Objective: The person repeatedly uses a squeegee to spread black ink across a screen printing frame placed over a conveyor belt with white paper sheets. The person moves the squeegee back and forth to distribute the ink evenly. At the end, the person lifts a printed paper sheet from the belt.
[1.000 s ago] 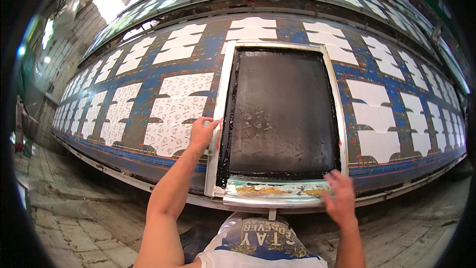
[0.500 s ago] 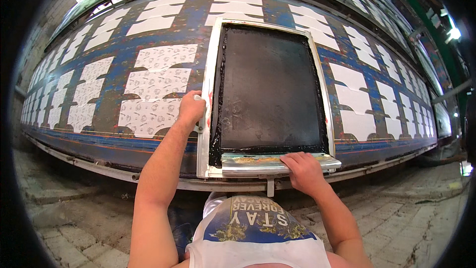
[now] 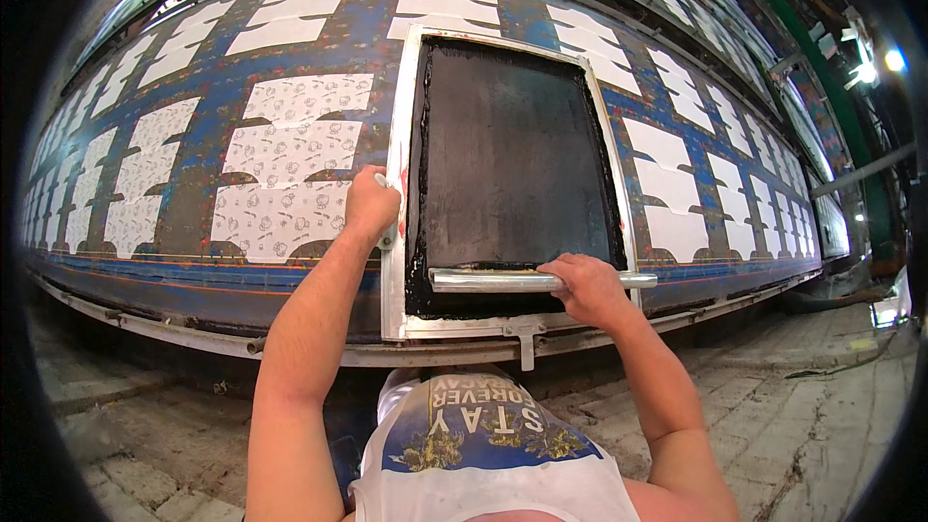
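Observation:
A printing screen with a pale metal frame and a dark, ink-coated mesh lies on a long table in front of me. My left hand is closed round a light handle on the frame's left side. My right hand grips the middle of a squeegee, a silvery bar lying across the near part of the mesh. Its right end reaches over the frame's right side. Black ink lines the mesh edges. The fabric under the screen is hidden.
White fabric pieces lie in rows along the table. Pieces to the left carry small line drawings; those to the right look plain. A metal rail runs along the near edge, with a bracket below the screen.
The squeegee has moved away from me, off the near frame bar onto the mesh, and has tipped so its rounded bar faces up. My left hand keeps its hold on the handle.

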The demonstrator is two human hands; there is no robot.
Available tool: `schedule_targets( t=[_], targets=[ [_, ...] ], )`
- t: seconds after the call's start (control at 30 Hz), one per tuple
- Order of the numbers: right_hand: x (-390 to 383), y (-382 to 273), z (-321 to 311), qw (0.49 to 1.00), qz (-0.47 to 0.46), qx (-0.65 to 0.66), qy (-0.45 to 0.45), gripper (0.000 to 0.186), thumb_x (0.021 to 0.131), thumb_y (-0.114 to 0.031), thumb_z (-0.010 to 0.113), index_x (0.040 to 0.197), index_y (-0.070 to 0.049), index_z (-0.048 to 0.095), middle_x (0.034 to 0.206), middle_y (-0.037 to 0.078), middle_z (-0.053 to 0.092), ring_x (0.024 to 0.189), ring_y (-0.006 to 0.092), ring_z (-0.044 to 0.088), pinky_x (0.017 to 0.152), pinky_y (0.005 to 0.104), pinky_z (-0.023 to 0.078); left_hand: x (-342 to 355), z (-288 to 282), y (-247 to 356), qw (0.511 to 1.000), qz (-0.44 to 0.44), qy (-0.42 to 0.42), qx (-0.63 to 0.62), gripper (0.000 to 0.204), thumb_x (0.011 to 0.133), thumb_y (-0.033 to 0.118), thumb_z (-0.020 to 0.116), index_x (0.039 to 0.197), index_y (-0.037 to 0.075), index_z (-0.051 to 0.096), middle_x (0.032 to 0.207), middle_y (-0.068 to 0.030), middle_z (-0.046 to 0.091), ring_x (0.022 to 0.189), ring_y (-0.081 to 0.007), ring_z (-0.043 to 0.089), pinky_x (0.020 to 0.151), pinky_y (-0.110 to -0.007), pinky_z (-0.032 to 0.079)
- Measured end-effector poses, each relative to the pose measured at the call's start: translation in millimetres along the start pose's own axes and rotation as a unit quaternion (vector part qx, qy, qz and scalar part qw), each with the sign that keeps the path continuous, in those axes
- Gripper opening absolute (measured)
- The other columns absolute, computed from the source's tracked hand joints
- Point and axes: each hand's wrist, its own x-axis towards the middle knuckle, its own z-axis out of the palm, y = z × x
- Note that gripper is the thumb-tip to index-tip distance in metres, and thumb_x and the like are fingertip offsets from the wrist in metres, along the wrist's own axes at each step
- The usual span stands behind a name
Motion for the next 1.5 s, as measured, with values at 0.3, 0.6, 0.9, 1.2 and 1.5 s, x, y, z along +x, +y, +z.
schedule_targets(
  t=[0.3,0.6,0.9,1.2,1.5],
  targets=[
    [-23.9,-14.7,34.7,0.991,-0.05,-0.052,0.111,0.057,0.075,0.003,0.079,0.13,-0.012,0.079,0.119,0.01,0.078,0.109,0.035,0.074,0.096,0.0481,0.061,-7.5,-4.6,12.9,0.999,-0.002,0.009,0.051,0.042,0.093,0.01,0.072,0.134,0.004,0.075,0.126,-0.0248,0.081,0.12,-0.0419,0.078,0.106,-0.048,0.059],
    [9.9,6.5,-24.7,0.996,0.017,0.042,-0.078,0.04,0.087,-0.009,0.084,0.125,-0.018,0.08,0.116,0.01,0.079,0.112,0.036,0.076,0.096,0.0489,0.061,-4.1,-4.6,10.4,0.999,-0.015,-0.008,0.04,0.044,0.091,0.009,0.071,0.135,0.004,0.074,0.129,-0.0268,0.079,0.123,-0.0434,0.076,0.106,-0.049,0.058],
    [146.0,83.2,-62.6,0.999,0.01,-0.035,0.011,0.035,0.091,-0.016,0.083,0.125,-0.023,0.081,0.12,0.01,0.08,0.116,0.0364,0.076,0.098,0.05,0.061,-10.7,-5.4,15.8,0.999,-0.009,0.021,0.048,0.039,0.091,0.009,0.071,0.13,0.004,0.077,0.118,-0.0289,0.081,0.116,-0.0468,0.078,0.101,-0.05,0.059],
    [315.6,168.9,-74.6,0.995,-0.002,-0.069,0.068,0.044,0.091,-0.013,0.075,0.133,-0.025,0.08,0.126,0.011,0.08,0.121,0.0373,0.076,0.102,0.0519,0.061,-14.8,-5.3,18.7,0.999,-0.001,0.024,0.047,0.039,0.094,0.006,0.069,0.132,0.002,0.076,0.11,-0.0243,0.082,0.102,-0.0359,0.08,0.094,-0.044,0.06],
    [430.8,224.4,-64.1,0.988,0.021,-0.11,0.108,0.045,0.095,-0.014,0.074,0.138,-0.023,0.078,0.131,0.014,0.079,0.125,0.038,0.075,0.105,0.052,0.061,-19.2,-7.1,26.7,0.999,-0.049,0.009,0.012,0.045,0.095,0.003,0.068,0.14,0.0,0.072,0.097,-0.0108,0.076,0.084,-0.0166,0.07,0.081,-0.035,0.057]
  ],
)
